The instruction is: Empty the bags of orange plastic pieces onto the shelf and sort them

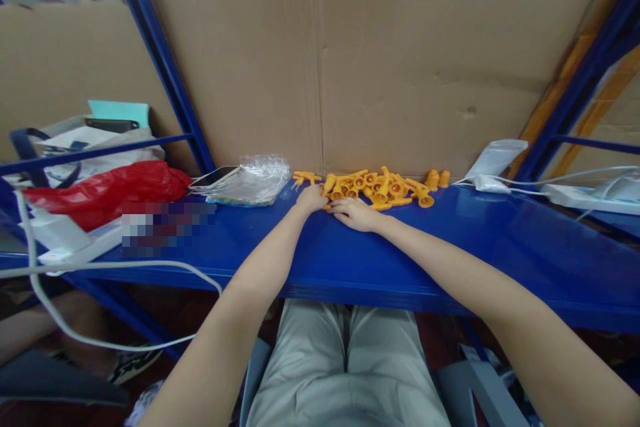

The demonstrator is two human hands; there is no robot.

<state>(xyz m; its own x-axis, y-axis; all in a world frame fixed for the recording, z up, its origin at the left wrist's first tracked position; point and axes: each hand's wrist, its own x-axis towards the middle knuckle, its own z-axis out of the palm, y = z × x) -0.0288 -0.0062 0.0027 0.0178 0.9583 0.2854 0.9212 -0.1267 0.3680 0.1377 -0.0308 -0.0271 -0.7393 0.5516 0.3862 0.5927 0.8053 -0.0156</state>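
Observation:
A heap of orange-yellow plastic pieces (pixel 383 190), several with flared trumpet-like ends, lies on the blue shelf (pixel 345 263) against the cardboard. My left hand (pixel 311 199) is at the heap's left end, its fingers curled in beside a yellow plastic piece; the fingertips are partly hidden, and what they hold cannot be made out. Close by on the right, my right hand (pixel 354 213) rests palm down at the front edge of the heap. Its fingers are stretched out to the left, touching the pieces, and it shows no grip on any.
Left of the heap lie a clear plastic bag (pixel 265 180) and a phone-like device (pixel 215 178). A red bag (pixel 120 190) and a white power strip (pixel 95 243) sit farther left. Two yellow caps (pixel 438 179) stand right of the heap, near a white packet (pixel 497 160) and cables.

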